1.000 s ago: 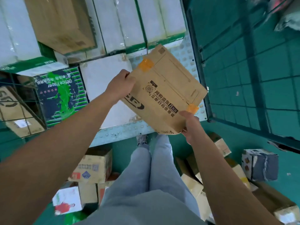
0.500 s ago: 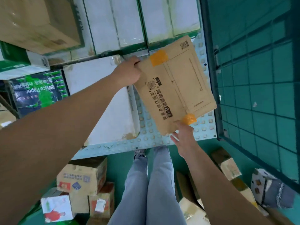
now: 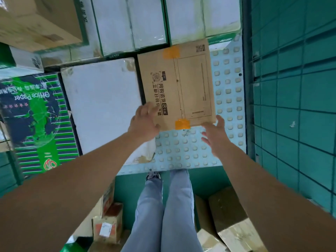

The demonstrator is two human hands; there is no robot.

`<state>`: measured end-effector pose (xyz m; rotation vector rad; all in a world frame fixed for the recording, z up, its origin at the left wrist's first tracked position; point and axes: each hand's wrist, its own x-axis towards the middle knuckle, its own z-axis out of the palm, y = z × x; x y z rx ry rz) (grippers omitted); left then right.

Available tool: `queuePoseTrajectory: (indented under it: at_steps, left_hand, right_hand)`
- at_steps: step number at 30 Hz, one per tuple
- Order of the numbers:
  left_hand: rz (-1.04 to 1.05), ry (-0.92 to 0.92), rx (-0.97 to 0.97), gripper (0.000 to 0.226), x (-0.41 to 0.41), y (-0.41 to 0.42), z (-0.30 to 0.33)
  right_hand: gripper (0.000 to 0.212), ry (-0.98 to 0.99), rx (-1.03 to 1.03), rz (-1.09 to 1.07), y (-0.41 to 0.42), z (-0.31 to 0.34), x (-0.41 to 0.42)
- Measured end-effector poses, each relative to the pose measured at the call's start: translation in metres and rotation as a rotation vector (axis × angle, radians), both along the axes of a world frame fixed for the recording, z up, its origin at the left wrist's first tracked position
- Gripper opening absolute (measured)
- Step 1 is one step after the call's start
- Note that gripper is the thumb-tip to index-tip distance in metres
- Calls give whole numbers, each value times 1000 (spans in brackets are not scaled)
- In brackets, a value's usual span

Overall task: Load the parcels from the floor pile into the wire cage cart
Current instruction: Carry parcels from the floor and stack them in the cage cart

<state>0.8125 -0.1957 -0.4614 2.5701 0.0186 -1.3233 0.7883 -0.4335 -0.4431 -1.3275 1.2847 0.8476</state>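
A flat brown cardboard parcel with orange tape and black print lies on the studded pale-blue floor of the cage cart, beside a white box. My left hand rests with spread fingers on the parcel's near left corner. My right hand hovers with straight fingers at its near right corner, just touching or just off it. Neither hand grips the parcel.
White and brown boxes fill the cart's back; a green office-paper box sits at left. The cart's wire mesh side stands at right. More parcels lie on the green floor by my legs.
The parcel, held tilted in both hands before, now lies flat on the cart floor beside the white box. Both hands have let go and drawn back to its near edge.
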Motion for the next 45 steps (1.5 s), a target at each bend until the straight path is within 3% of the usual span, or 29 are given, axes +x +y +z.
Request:
queuePoseTrajectory:
  at_steps: [5,9,14,23,30,40,45]
  left_hand:
    - [-170,-31,2,95,-16,-18,-9]
    - [-229,-66,7,105,-13,-14,-22]
    - [-274,-133,63,112,-11,3,-31]
    - [-410,-269,103,121,-22,8,-49]
    - [-572,-428,38,110,-25,19,-59]
    - [-403,-402,18,90,-41,12,-59]
    - [-314,-331,76,94,-58,-12,-56]
  right_hand:
    - [76,3,5,76,-2,-10,19]
    - [102,0,-9,261,17,-9,12]
    - [98,-33,2,330,25,-8,-5]
    - [97,-77,-25,232,19,-33,3]
    - [96,-56,-70,314,20,-42,-10]
    - [89,-154,-208,438,24,-44,-18]
    - [90,-174,-186,534,16,-49,-23]
